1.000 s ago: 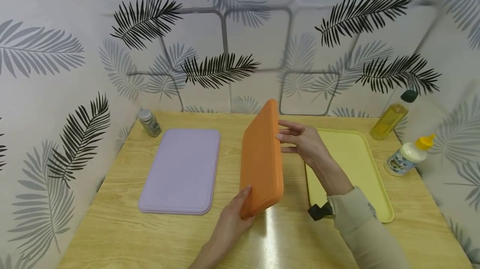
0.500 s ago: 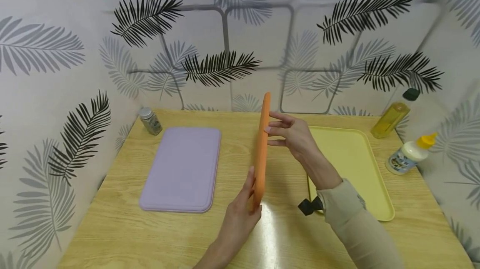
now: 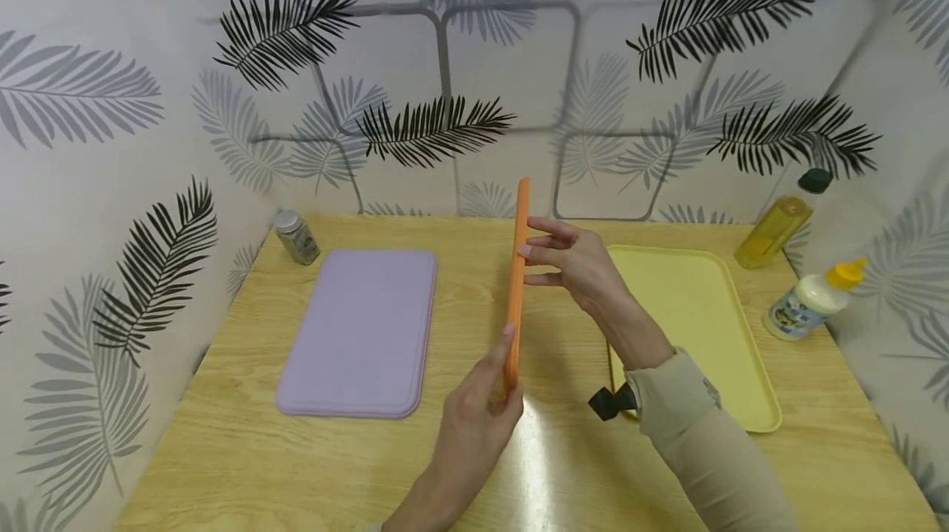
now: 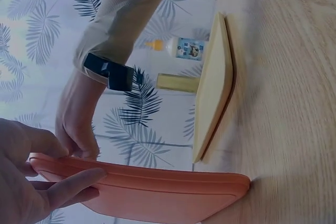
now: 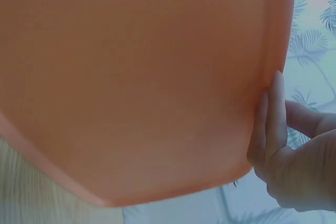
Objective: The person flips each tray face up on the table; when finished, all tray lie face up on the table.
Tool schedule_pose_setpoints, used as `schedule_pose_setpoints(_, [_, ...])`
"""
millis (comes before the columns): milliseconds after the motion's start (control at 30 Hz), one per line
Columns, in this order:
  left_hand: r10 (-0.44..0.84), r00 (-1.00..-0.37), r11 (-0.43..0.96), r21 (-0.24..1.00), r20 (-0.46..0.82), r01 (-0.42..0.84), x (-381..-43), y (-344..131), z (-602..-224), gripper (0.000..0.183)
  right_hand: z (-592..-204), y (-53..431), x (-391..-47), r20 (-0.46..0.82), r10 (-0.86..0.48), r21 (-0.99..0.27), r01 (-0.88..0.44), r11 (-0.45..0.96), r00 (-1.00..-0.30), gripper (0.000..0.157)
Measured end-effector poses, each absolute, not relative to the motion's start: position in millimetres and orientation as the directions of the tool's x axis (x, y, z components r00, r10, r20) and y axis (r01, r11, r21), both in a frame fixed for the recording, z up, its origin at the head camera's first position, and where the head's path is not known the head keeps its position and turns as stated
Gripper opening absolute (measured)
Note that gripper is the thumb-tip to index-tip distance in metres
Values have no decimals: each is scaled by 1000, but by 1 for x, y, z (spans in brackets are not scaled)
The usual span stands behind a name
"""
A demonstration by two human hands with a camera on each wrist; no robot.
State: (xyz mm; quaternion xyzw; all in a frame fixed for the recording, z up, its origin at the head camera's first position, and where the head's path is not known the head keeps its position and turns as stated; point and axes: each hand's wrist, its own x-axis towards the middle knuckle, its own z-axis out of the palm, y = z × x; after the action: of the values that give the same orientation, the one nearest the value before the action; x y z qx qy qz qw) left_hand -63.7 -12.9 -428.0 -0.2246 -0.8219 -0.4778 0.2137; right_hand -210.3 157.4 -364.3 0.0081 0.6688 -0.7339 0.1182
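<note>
An orange tray (image 3: pixel 516 293) is held on edge, its narrow side facing the head view. My left hand (image 3: pixel 470 433) grips its near end, thumb and fingers on opposite sides. In the left wrist view, this hand (image 4: pixel 31 166) wraps the tray's corner, and the tray's (image 4: pixel 173 182) far lower corner is close to the table; contact cannot be told. My right hand (image 3: pixel 586 268) pinches the upper edge farther back. The right wrist view shows the right hand's fingers (image 5: pixel 273 124) against the tray's broad face (image 5: pixel 147 93), which hides what lies behind.
A lilac tray (image 3: pixel 359 330) lies left on the wooden table (image 3: pixel 245 458). To the right lies a yellow tray (image 3: pixel 700 334), partly under my right forearm. A shaker jar (image 3: pixel 296 237), a bottle of yellow liquid (image 3: pixel 778 227) and a white glue bottle (image 3: pixel 804 307) stand near the walls.
The orange tray has turned from showing its broad left face to being edge-on. Both hands have turned with it, and the right hand has moved slightly left.
</note>
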Motion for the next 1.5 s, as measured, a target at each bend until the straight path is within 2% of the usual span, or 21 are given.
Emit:
schedule_pose_setpoints(100, [150,-762,448,644,631,621,-64,-14,-426,82,-380,166,-212,-178,-185,-984,179,10,-966,47])
schedule_pose_setpoints(233, [104,-719,466,605,687,646,-65,-19,-429,75,-428,180,-212,-275,-177,-953,242,184,-945,49])
schedule_pose_setpoints(367, [52,-710,469,611,702,638,-66,-26,-435,69,-471,189,-201,-369,-157,-893,303,333,-916,51])
schedule_pose_setpoints(467, [10,-712,450,633,702,630,-69,-31,-439,62,-485,190,-193,-357,-155,-887,283,364,-921,52])
schedule_pose_setpoints(567, [-42,-747,384,701,663,601,-72,-37,-440,54,-489,187,-189,-328,-150,-905,265,333,-933,55])
schedule_pose_setpoints(733, [-132,-852,176,858,507,483,-74,-46,-443,45,-491,186,-187,-339,-166,-924,294,245,-926,63])
schedule_pose_setpoints(800, [-161,-875,139,888,457,438,-74,-49,-444,41,-494,187,-187,-347,-178,-929,311,202,-921,63])
schedule_pose_setpoints(1100, [-260,-915,169,948,307,269,-79,-64,-440,35,-510,189,-181,-377,-201,-926,368,83,-904,50])
schedule_pose_setpoints(1267, [-192,-963,23,981,191,191,-83,-73,-436,35,-504,193,-177,-385,-196,-923,376,84,-902,48])
schedule_pose_setpoints(1367, [-92,-986,-81,986,140,147,-88,-82,-433,33,-502,198,-176,-392,-190,-920,386,69,-900,49])
schedule_pose_setpoints(1500, [43,-996,-139,988,77,70,-102,-97,-431,32,-499,207,-173,-396,-186,-918,392,63,-899,49])
